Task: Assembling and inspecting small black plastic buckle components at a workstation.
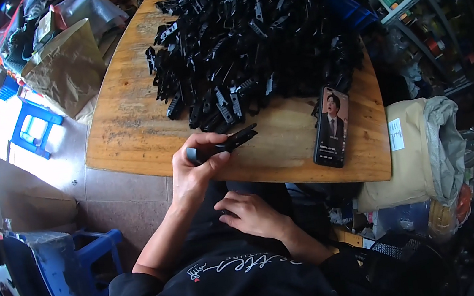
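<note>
Black part (240,138): slender, elongated; dark, with a faint sheen along the upper side; narrower toward the far-right end, with a stepped, notched outline; smooth, rounded and grey at the near-left end; join between grey and black sections hidden within the grip; finer detail too small to read.

Quantities: one black part in the left hand (190,167); one heap of black pieces (258,37), overlapping too densely for an exact count, several with pale, shiny faces or rows of ridges; one phone (332,129), screen lit; at least one blue crate (344,5), at the far right of the heap; two blue stools on the left, one far stool (22,122) and one near stool (97,247); one beige sack (390,152) with a white label, right of the counter (126,126); one brown paper bag (67,62), far left.

Orientation: long axis of the black part diagonal, from near left to far right; notched end directed right and slightly far, just near of the heap.

Location: above the near edge of the wooden counter, left of the phone and well apart from it.

State of hands: left, closed around the black part; right hand (251,213), half-curled over dark clothing (201,236), near of the counter; dark patch beside the fingertips, impossible to identify as object or clothing; grip therefore undetermined.
</note>
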`<state>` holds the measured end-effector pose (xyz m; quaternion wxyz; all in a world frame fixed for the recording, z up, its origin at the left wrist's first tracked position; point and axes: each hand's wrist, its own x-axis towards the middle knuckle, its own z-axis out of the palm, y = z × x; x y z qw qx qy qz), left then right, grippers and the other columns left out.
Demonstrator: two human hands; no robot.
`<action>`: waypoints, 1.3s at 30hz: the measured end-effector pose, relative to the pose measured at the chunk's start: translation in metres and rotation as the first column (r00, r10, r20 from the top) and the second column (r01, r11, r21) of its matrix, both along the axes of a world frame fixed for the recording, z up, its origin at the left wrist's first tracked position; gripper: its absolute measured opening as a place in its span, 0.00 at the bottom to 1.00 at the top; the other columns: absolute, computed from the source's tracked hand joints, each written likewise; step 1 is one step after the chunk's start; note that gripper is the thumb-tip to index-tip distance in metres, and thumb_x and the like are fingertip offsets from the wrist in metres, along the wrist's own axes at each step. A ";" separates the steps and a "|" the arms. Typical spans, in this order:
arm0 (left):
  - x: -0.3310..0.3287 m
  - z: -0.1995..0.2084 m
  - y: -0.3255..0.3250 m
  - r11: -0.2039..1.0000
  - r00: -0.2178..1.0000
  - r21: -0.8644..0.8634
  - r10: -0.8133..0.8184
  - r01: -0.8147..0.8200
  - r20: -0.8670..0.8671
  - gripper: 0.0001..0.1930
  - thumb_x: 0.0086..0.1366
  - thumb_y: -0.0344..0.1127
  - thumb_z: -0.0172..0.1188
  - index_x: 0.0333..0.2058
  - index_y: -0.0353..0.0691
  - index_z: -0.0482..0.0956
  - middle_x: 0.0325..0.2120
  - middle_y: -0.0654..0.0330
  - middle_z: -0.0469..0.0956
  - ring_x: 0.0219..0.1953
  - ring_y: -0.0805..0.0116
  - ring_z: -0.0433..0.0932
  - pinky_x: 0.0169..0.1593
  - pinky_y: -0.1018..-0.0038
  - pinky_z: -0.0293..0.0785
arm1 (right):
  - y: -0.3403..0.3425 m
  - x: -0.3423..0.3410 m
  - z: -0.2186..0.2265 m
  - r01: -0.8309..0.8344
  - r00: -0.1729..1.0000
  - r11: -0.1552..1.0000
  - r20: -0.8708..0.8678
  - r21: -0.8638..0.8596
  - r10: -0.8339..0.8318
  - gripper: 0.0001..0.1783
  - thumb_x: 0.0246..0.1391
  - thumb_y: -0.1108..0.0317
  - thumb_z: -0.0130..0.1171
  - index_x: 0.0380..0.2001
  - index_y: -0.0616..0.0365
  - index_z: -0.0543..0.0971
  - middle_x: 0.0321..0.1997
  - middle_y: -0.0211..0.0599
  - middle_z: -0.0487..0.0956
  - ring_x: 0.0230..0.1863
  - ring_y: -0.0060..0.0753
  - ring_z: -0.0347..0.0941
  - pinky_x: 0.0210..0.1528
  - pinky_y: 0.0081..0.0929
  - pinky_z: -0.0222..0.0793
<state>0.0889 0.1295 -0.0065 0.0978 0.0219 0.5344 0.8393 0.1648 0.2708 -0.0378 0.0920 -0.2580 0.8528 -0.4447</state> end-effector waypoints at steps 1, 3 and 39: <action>0.001 0.002 0.000 1.000 1.000 0.016 0.000 0.000 0.024 0.12 0.52 0.22 0.59 0.37 0.36 0.75 0.30 0.63 0.76 0.33 0.77 0.74 0.39 0.81 0.71 | 0.003 -0.001 0.015 0.004 1.000 1.000 -0.011 0.005 -0.004 0.12 0.42 0.72 0.61 0.33 0.59 0.73 0.30 0.39 0.71 0.32 0.42 0.71 0.34 0.34 0.69; 0.001 0.003 0.001 0.999 1.000 0.035 0.015 -0.016 0.026 0.12 0.52 0.22 0.59 0.37 0.35 0.74 0.29 0.62 0.76 0.33 0.76 0.75 0.39 0.80 0.72 | 0.012 -0.004 0.044 0.069 0.998 0.982 0.012 -0.178 -0.068 0.11 0.43 0.75 0.60 0.34 0.59 0.75 0.32 0.38 0.72 0.31 0.39 0.71 0.34 0.31 0.69; 0.011 0.021 0.006 0.996 0.990 0.011 -0.088 0.087 0.113 0.14 0.51 0.22 0.60 0.38 0.32 0.73 0.27 0.56 0.77 0.32 0.70 0.78 0.41 0.75 0.74 | 0.026 -0.051 0.062 0.431 0.824 0.782 -0.156 -0.450 -0.544 0.09 0.46 0.77 0.61 0.34 0.64 0.77 0.37 0.37 0.76 0.36 0.23 0.72 0.37 0.15 0.67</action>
